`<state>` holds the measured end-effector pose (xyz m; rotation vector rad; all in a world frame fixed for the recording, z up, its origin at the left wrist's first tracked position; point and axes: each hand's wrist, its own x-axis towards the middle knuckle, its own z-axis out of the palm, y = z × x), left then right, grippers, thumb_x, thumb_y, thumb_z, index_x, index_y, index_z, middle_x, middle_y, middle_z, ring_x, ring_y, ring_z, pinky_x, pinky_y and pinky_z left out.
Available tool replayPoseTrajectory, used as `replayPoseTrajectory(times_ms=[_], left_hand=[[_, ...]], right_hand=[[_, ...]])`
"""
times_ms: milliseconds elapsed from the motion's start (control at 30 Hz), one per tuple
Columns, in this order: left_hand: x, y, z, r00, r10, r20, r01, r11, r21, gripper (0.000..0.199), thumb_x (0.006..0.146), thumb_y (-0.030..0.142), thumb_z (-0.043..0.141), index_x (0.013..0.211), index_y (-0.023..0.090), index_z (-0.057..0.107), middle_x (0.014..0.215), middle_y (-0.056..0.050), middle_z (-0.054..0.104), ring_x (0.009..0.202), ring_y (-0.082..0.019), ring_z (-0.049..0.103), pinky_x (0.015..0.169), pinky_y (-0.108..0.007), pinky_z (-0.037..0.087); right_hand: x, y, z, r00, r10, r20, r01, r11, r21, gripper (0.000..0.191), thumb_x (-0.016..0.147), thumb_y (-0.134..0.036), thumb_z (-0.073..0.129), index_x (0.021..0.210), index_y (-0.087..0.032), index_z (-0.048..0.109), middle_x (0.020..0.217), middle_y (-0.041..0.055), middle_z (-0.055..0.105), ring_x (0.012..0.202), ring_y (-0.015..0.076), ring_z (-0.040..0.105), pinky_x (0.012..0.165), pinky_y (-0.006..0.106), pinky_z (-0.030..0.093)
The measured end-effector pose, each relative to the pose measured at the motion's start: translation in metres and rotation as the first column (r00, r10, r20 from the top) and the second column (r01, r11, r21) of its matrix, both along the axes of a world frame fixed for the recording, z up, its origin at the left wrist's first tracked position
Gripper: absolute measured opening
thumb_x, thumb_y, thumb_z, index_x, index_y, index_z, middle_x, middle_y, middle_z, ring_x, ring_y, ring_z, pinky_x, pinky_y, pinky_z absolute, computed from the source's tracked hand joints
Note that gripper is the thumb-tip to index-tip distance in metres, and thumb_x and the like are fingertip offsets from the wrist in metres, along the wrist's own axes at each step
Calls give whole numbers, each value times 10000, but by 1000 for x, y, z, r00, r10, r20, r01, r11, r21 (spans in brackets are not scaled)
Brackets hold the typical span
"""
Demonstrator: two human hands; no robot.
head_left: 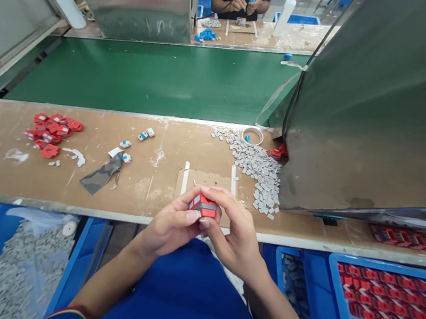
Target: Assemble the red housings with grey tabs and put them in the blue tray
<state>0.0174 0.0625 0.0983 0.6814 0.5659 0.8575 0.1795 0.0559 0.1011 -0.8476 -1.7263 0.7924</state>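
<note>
A small red plastic part with a grey band (207, 210) is held between both hands, above the front edge of the workbench. My left hand (172, 223) grips it from the left, thumb against its lower side. From the right, my right hand (236, 230) closes round the same part, fingers over its top and thumb below. The underside of the part is hidden by my fingers. Behind the hands, a taped-down board (210, 179) lies on the bench, and a heap of small grey plastic pieces (260, 169) spreads to its right.
A pile of red parts (53, 131) and a camouflage cloth (102, 177) lie left. Blue bins hold grey pieces (24, 264) and rows of red parts (392, 301). A metal panel (386, 111) stands right. Beyond the green belt (161, 78), another person's hands (245, 5) work.
</note>
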Motion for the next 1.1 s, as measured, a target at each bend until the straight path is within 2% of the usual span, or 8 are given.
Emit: replayPoseTrajectory(times_ms=[100, 267, 467, 600, 767, 867, 967, 1100], left_hand=[[0, -1, 0, 998, 7, -60, -6, 1000, 7, 432, 804, 456, 726, 1169, 230, 674, 897, -46, 585, 828, -195, 576, 775, -350, 529], [-3, -3, -2, 999, 2, -51, -1, 1000, 20, 504, 785, 518, 739, 1192, 231, 660, 902, -61, 610, 836, -216, 618, 743, -356, 549], [-4, -7, 0, 993, 43, -105, -39, 998, 42, 562, 776, 552, 747, 1221, 231, 623, 960, -96, 680, 906, -275, 683, 829, -452, 588], [-3, -9, 3, 989, 93, -113, -87, 995, 55, 533, 805, 524, 729, 1234, 230, 611, 899, -68, 674, 873, -257, 696, 835, -445, 592], [-9, -7, 3, 986, 65, -154, -61, 998, 29, 558, 781, 546, 734, 1212, 207, 632, 917, -81, 687, 853, -259, 692, 800, -431, 590], [-12, -5, 2, 987, 45, -154, -45, 999, -1, 601, 789, 551, 728, 1276, 216, 616, 969, -88, 686, 905, -264, 688, 777, -401, 585], [-12, -4, 2, 988, 18, -154, -19, 1000, -6, 589, 820, 557, 708, 1298, 227, 608, 1010, -96, 673, 938, -265, 674, 769, -387, 583], [-8, -5, 2, 985, 53, -161, -49, 998, 27, 437, 879, 536, 680, 1187, 229, 635, 975, -72, 634, 918, -233, 649, 816, -375, 579]], right_hand=[[-4, -3, -1, 1000, -3, 14, 3, 1000, -2, 442, 1054, -255, 546, 1496, -269, 539, 1248, 100, 743, 1235, 274, 683, 1001, 444, 604], [-8, -6, 1, 1000, -12, 0, 12, 1000, 2, 498, 1025, -198, 568, 1517, -261, 532, 1313, 97, 733, 1262, 260, 680, 1048, 440, 585], [-13, -7, 7, 999, -42, 3, 42, 999, 17, 461, 1024, -174, 557, 1472, -281, 572, 1288, 76, 745, 1215, 238, 703, 979, 394, 604], [-16, -7, 8, 999, -38, 0, 38, 999, 21, 430, 1036, -191, 539, 1456, -271, 587, 1265, 82, 745, 1179, 239, 711, 942, 390, 613], [-22, -8, 6, 999, -46, 1, 46, 999, -12, 444, 1047, -197, 514, 1481, -268, 565, 1229, 88, 738, 1112, 234, 719, 911, 384, 620], [-25, -8, 4, 998, -48, -38, 45, 997, -60, 441, 1040, -206, 522, 1474, -265, 572, 1180, 85, 741, 1033, 222, 729, 878, 371, 627], [-25, -7, 3, 996, -84, -31, 80, 991, -103, 423, 1034, -227, 540, 1452, -259, 593, 1217, 99, 735, 1117, 245, 711, 961, 416, 608], [-20, -6, 3, 995, -90, -32, 83, 983, -163, 398, 1022, -229, 562, 1415, -249, 620, 1332, 120, 688, 1273, 265, 650, 1067, 454, 564]])
